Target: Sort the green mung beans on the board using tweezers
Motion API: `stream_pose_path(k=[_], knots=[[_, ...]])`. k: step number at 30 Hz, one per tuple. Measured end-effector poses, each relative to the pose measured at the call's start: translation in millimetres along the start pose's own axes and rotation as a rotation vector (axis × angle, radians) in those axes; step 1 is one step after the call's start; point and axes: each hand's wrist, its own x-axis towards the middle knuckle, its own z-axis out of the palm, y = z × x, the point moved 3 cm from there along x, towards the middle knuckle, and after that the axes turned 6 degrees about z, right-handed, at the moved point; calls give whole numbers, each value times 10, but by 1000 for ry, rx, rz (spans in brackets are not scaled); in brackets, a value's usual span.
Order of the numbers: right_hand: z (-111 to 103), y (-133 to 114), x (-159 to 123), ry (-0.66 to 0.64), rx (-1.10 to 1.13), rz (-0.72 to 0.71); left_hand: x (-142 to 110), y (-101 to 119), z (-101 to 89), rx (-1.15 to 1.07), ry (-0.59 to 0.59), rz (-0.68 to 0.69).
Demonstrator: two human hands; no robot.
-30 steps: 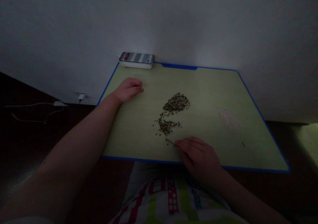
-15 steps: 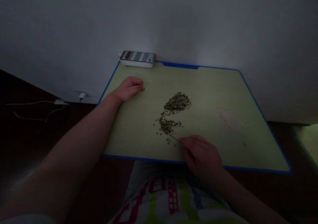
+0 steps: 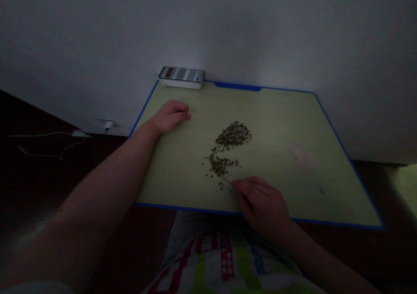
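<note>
My right hand pinches a thin, pointed stick-like tool, dark and narrow; its exact kind is too dim to tell. The tool's tip reaches the lower edge of a loose scatter of small dark green beans. Just beyond lies a denser heap of the same beans mixed with paler grains. Over on the left, my left hand rests on the board in a loose fist, apart from the beans. Whether anything is inside that fist is hidden. Both lots lie on a pale green table top with a blue rim.
A pile of whitish grains lies on the right, with a small dark sliver nearer me. At the back left corner a phone lies on a white box. Behind is a wall; a plug and cables are at left.
My right hand and the thin tool have shifted slightly to the left. The left hand and the heaps look the same.
</note>
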Motion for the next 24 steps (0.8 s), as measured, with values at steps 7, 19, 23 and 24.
stream_pose_path(k=[7,19,23,24], knots=[[15,-16,35,13,-17,6,-1,13,-2,15,-1,-7],[-22,6,101,7,36,81,4,28,10,3,-2,8],[-15,1,130,-14,54,76,3,55,12,18,4,30],[-10,0,140,-16,59,76,3,57,12,19,4,31]])
